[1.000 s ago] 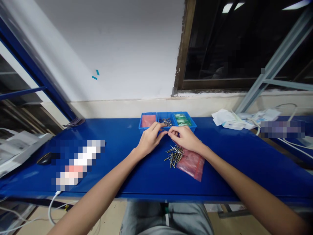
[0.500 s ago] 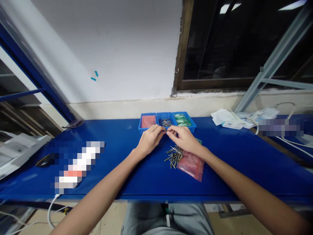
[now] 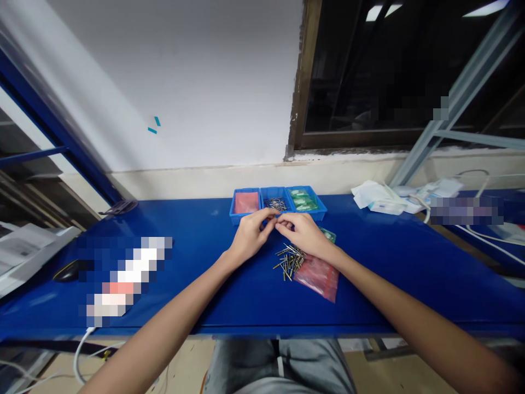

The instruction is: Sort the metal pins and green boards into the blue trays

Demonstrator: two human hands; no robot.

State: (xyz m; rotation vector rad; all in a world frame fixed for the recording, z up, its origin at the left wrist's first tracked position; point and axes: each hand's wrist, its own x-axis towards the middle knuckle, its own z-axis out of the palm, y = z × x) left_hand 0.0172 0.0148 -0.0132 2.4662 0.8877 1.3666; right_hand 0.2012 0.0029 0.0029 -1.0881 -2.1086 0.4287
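My left hand (image 3: pixel 250 234) and my right hand (image 3: pixel 304 233) meet fingertip to fingertip in front of the blue bins, both closed in a pinch. Whatever lies between the fingertips is too small and covered to make out. Below my right hand lies a loose pile of thin metal pins (image 3: pixel 290 264) with brass-coloured ends. A pink plastic bag (image 3: pixel 318 280) sits partly under the right wrist, with a green bag (image 3: pixel 329 235) showing behind it. Just beyond the fingers, the middle blue bin holds similar metal pins (image 3: pixel 277 204).
Pink bags (image 3: pixel 246 203) fill the left bin and green bags (image 3: pixel 304 201) the right one. On the blue table (image 3: pixel 192 235) lie a black mouse (image 3: pixel 68 270) and a blurred-out white item at left. White papers (image 3: pixel 379 198) and cables lie at right.
The view has shifted slightly. A small dark, thin piece showed between my fingertips before; now the fingers cover that spot. The pile and bags lie as before.
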